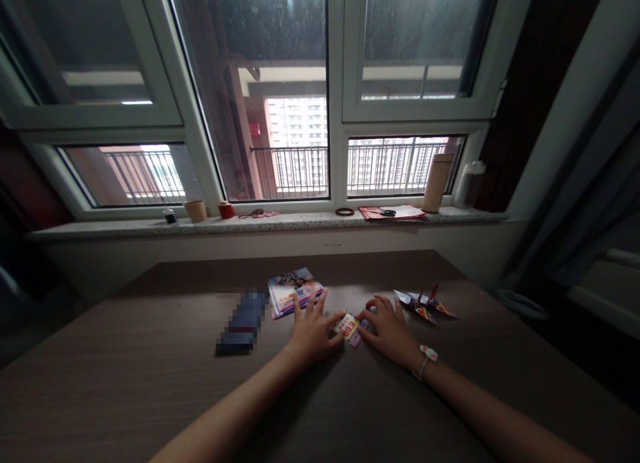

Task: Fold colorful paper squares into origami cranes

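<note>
A small piece of folded printed paper, yellow and pink with red figures, lies on the table between my hands. My left hand grips its left side with thumb and forefinger, the other fingers stretched toward a stack of colourful printed sheets. On the paper's right side are the bent fingers and thumb of my right hand; a bracelet circles that wrist. Just beyond the right hand stand folded paper cranes with pointed wings. Fingers partly cover the paper's edges.
A dark pixelated rectangular object lies left of the sheets on the brown table. On the windowsill stand a paper cup, a red spool, a brown bracelet, scissors on papers, a tall tumbler and a bottle.
</note>
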`<control>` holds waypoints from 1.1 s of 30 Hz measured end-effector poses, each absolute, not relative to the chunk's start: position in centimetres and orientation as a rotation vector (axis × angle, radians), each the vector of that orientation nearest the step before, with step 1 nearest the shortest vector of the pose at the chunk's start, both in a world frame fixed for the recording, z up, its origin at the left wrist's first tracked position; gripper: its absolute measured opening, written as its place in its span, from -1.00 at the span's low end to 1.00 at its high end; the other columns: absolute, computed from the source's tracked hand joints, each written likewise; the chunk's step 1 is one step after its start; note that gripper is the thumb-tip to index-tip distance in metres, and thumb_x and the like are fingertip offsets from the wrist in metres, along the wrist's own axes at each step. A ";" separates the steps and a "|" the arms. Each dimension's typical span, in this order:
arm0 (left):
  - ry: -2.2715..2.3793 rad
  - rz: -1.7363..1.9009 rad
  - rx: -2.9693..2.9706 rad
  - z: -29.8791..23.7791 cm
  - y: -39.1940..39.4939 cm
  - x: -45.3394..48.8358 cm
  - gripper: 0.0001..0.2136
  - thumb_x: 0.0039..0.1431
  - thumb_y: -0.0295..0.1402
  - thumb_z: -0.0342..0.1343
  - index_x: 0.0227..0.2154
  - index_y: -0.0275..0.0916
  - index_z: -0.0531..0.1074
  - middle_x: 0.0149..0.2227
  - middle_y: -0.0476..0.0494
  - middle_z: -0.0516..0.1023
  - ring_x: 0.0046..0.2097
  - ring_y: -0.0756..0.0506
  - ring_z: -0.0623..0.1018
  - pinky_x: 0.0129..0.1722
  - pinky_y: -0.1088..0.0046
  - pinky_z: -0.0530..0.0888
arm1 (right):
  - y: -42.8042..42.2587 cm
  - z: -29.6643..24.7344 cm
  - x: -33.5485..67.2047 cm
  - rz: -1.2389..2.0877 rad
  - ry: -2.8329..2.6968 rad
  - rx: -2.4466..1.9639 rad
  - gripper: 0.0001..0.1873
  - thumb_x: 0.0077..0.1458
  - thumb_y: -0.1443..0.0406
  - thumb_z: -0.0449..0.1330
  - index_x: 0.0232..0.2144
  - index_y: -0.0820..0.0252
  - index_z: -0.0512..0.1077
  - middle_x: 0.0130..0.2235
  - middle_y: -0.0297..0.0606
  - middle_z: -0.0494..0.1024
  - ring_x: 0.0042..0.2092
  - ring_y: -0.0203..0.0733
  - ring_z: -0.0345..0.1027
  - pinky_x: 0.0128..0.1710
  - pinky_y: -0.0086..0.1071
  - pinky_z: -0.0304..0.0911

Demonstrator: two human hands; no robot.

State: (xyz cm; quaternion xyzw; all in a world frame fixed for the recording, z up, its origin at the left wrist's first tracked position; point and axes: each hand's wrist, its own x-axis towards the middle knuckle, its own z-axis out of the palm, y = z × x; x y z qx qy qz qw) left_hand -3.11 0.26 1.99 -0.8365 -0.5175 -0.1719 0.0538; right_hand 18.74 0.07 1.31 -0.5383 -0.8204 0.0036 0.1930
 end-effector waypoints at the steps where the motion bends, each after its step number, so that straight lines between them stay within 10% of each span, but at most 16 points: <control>1: -1.578 -0.520 -2.542 2.0 0.3 -3.1 -0.58 0.13 0.00 0.08 0.07 0.20 0.39 0.29 -0.09 0.17 0.29 -0.39 0.10 0.19 -0.32 -0.28 | 0.0 1.4 18.8 -0.002 -2.294 -1.507 -0.72 0.18 0.06 0.07 -0.16 -0.04 0.46 0.00 -0.21 0.36 0.24 0.06 0.00 0.24 0.22 -0.30; 12: -1.587 -0.519 -2.543 1.5 0.4 -3.3 -0.58 0.14 0.01 0.07 0.09 0.24 0.36 0.29 -0.09 0.18 0.29 -0.40 0.09 0.16 -0.37 -0.27 | -0.4 1.7 19.0 -0.196 -2.262 -1.444 -0.70 0.14 0.04 0.14 -0.44 0.10 0.46 -0.16 -0.23 0.43 0.13 0.02 0.14 0.27 0.13 -0.31; 22: -1.597 -0.509 -2.585 1.0 0.8 -3.4 -0.59 0.16 0.00 0.04 0.09 0.25 0.34 0.33 -0.06 0.09 0.30 -0.39 0.08 0.16 -0.37 -0.24 | 0.1 1.2 18.7 -0.041 -2.353 -1.281 -0.68 0.19 0.23 0.08 0.01 0.00 0.37 0.13 -0.21 0.36 0.23 0.01 0.05 0.28 0.13 -0.28; 33: -1.610 -0.514 -2.607 0.9 1.0 -3.4 -0.58 0.16 -0.02 0.06 0.10 0.25 0.33 0.34 -0.06 0.06 0.30 -0.39 0.07 0.16 -0.38 -0.28 | 0.5 1.3 18.7 0.168 -2.410 -1.167 -0.66 0.20 0.33 0.04 -0.02 -0.04 0.43 0.06 -0.32 0.49 0.22 -0.05 0.10 0.28 0.16 -0.37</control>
